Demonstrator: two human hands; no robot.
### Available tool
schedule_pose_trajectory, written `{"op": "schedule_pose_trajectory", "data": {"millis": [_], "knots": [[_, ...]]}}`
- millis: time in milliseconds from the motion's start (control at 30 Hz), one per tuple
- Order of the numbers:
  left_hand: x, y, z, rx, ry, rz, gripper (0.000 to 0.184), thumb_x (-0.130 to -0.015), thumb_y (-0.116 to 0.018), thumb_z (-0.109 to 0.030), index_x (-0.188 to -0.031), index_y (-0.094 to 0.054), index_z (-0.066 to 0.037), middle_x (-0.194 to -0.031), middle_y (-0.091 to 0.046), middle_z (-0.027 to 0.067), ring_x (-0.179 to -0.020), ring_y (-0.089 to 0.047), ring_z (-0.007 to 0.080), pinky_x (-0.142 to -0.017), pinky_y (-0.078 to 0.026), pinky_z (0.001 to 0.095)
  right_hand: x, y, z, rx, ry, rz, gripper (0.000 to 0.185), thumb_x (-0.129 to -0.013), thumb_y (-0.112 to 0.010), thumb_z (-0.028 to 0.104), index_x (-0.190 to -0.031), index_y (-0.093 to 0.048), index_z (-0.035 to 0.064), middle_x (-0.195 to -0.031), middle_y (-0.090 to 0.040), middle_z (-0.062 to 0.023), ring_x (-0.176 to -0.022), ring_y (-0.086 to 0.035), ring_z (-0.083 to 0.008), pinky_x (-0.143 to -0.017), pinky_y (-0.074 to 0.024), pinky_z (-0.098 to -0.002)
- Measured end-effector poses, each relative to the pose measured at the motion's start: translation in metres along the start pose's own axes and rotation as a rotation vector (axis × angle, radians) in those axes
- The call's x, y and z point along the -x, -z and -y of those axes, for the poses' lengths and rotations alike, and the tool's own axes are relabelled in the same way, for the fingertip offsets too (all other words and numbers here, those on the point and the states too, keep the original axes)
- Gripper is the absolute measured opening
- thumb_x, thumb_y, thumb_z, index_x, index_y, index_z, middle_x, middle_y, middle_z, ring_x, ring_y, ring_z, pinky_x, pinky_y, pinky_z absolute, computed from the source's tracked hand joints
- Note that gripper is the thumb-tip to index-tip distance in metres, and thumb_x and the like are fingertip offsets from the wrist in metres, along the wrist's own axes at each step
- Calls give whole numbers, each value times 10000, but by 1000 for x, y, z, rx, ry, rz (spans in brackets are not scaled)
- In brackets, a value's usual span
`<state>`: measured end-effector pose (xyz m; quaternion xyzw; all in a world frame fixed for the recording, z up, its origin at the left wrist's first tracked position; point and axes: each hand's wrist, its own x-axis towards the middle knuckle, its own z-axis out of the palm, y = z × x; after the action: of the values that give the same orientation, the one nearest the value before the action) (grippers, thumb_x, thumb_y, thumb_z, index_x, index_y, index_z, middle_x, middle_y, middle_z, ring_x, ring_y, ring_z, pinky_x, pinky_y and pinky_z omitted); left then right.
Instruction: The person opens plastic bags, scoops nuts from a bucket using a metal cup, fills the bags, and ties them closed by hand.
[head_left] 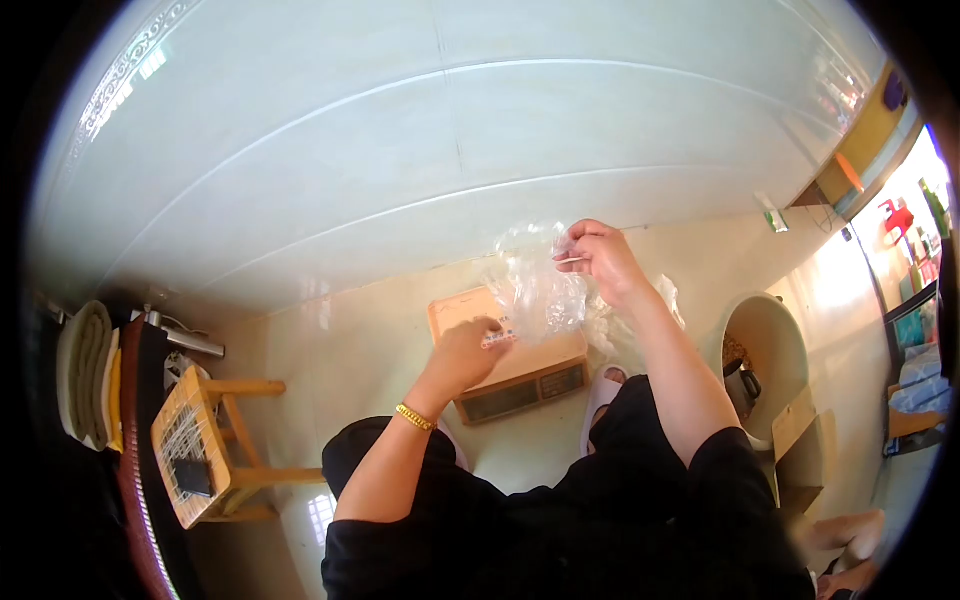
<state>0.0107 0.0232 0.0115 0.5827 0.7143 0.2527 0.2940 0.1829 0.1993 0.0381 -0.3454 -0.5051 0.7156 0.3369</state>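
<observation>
My right hand is raised in front of me, pinching the top of a clear plastic bag. A thin white sliver shows at its fingertips, too small to name. The crinkled bag hangs over a cardboard box on the floor. My left hand, with a gold bracelet on its wrist, is closed above the box's left side, left of the bag. Between its fingers is a small pinkish-white patterned piece whose kind I cannot make out. Whether this piece touches the bag is unclear.
More crumpled clear plastic lies beside the box. At left stands a wooden stool with a dark flat object on it. A large round bin is at right. Another person's limbs show lower right.
</observation>
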Motion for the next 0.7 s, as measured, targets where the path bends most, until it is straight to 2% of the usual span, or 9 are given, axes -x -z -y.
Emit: {"op": "schedule_pose_trajectory", "data": {"millis": [67, 100, 167, 433, 533, 567, 633, 667, 700], "knots": [[-3, 1, 1, -114, 106, -294, 471, -839, -624, -304, -1215, -471, -66, -1161, -512, 240, -993, -565, 364, -812, -469, 413, -5, 3, -6, 87, 40, 86, 152, -777, -430, -4, -790, -581, 10, -807, -600, -73, -703, -571, -160, -662, -474, -290], [-7, 4, 4, -121, 103, -288, 471, -839, -624, -304, -1215, -471, -66, -1161, -512, 240, -993, -565, 364, -812, -469, 413, -5, 2, -7, 180, 80, 176, 170, -740, -404, -27, -751, -571, 8, -809, -597, -79, -727, -571, -168, -699, -479, -301], [-14, 12, 4, 140, 76, -515, 493, -845, -625, -309, -1232, -445, -62, -1172, -489, 260, -949, -570, 372, -802, -471, 421, 2, 2, -4, 178, 70, 201, 124, -733, -428, -13, -683, -535, 26, -795, -580, -88, -776, -576, -188, -758, -459, -310], [-13, -11, 7, 253, 136, -175, 820, -767, -708, -387, -1384, -289, -45, -1279, -410, 311, -1046, -547, 356, -871, -455, 412, 11, -4, -1, -81, -3, 180, 129, -822, -414, 8, -801, -541, 1, -840, -594, -108, -806, -599, -207, -792, -487, -337], [-16, -14, 11, 226, 54, -221, 685, -801, -677, -300, -1344, -355, -37, -1190, -515, 287, -999, -585, 325, -849, -461, 423, 13, -6, 0, -239, -26, 199, 108, -837, -446, 30, -821, -546, -5, -835, -592, -96, -791, -600, -199, -782, -488, -330], [-17, -11, 12, 147, 51, -218, 580, -811, -658, -244, -1289, -416, -24, -1084, -576, 254, -939, -610, 306, -807, -473, 425, 13, -7, 1, -238, -25, 200, 108, -837, -446, 30, -821, -546, -5, -835, -592, -96, -791, -600, -199, -782, -488, -330], [-19, -7, 21, 68, 50, -220, 478, -820, -639, -188, -1234, -478, -11, -977, -636, 220, -878, -635, 287, -766, -485, 427, 15, -11, 3, -72, -73, 131, 55, -813, -507, 27, -836, -555, 11, -833, -585, -105, -812, -590, -191, -764, -490, -329], [-22, -7, 24, 24, 34, -277, 369, -847, -582, -138, -1194, -516, -32, -900, -649, 160, -801, -633, 213, -679, -495, 368, 18, -14, 6, -71, -74, 133, 55, -813, -507, 27, -836, -555, 11, -833, -585, -105, -812, -590, -191, -764, -490, -329], [-24, -7, 27, -19, 18, -332, 284, -873, -526, -87, -1154, -553, -53, -822, -662, 100, -723, -631, 139, -592, -504, 309, 22, -17, 9, 417, 6, 100, 68, -791, -540, 28, -846, -560, -7, -856, -586, -123, -830, -589, -226, -774, -492, -326]]}}
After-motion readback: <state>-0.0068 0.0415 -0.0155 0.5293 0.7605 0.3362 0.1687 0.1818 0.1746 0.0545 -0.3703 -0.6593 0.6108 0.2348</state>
